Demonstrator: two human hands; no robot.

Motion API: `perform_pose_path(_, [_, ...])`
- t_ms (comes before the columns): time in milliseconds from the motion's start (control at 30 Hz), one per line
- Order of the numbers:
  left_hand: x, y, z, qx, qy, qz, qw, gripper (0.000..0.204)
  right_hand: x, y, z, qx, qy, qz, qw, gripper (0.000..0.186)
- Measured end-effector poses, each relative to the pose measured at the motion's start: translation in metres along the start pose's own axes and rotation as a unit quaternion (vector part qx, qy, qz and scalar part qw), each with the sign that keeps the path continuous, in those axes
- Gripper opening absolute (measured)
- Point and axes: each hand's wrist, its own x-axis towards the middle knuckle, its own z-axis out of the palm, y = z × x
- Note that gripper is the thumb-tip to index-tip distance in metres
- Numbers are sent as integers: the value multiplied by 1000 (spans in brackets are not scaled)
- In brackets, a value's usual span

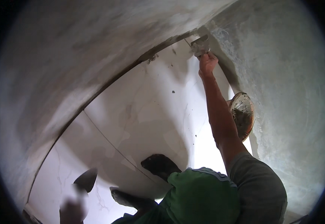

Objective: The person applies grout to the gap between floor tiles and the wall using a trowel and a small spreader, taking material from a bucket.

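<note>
My right arm reaches up to the far corner, where my right hand (208,62) is closed round a flat scraper (200,44). Grey mortar is smeared on the scraper's blade, which is at the wall-floor corner. At the lower left, my left hand (72,212) is partly blurred and seems wrapped round a trowel. That trowel (86,180) has a dark pointed blade, tilted up over the tiles; its handle is hidden in the blur. Beside my right forearm stands a round bowl (243,114) with grey mortar in it, partly covered by the arm.
Plastered grey walls rise at the left (57,67) and right (293,93). Pale tiles (132,112) cover the floor, with a dark gap along the left wall and a few crumbs. My dark shoes (160,166) stand on the tiles near green clothing (203,198).
</note>
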Motion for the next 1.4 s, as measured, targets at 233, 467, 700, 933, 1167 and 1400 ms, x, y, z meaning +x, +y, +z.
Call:
perform_pose_path(233, [-2, 13, -5, -76, -7, -159, 984, 21, 51, 19, 18, -115, 13, -215, 970, 44])
perform_pose_path(467, [13, 9, -4, -70, -13, -140, 988, 21, 70, 15, 26, -321, 100, -162, 928, 37])
perform_pose_path(700, [12, -6, 1, -59, -29, -90, 994, 19, 81, 45, 25, -36, -17, -72, 997, 11])
perform_pose_path(933, [9, -18, 5, 14, -24, -15, 1000, 19, 80, 57, 9, 7, -117, -56, 991, 27])
perform_pose_path(1167, [0, -18, 5, -53, -6, -43, 998, 17, 38, 44, 33, 46, -205, -53, 976, 29])
perform_pose_path(1400, [-15, -28, 12, -89, -3, -67, 994, 16, -32, -7, 85, 40, -140, 4, 989, 19])
